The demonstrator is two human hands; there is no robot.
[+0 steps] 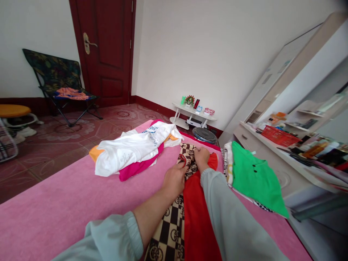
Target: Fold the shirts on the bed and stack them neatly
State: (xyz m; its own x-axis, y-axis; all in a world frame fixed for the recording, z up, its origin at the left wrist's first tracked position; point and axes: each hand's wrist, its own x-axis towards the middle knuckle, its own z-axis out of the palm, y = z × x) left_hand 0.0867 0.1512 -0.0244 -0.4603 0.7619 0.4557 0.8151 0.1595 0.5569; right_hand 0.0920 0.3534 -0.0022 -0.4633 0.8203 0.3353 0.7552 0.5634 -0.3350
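A garment in brown-and-beige checks (170, 226) and plain red (199, 217) stretches along the bed towards me. My left hand (174, 177) has its fingers closed on the checked cloth near its far end, beside a small red patch. Just right of it, my right hand (202, 157) grips the far right part of the same garment, fingers curled in. Red fabric also shows beyond my right wrist. A loose pile of white shirts (133, 148) with magenta and orange cloth lies to the left. On the right rests a stack of folded clothes with a green shirt (255, 177) on top.
The pink bed cover (81, 203) lies under the clothes. A dresser (288, 152) with a red basket (281, 136) borders the right side. Past the bed's far edge stand a round dark-lidded object (204, 135) and a low white shelf (176, 121). A folding chair (51, 70) is at left.
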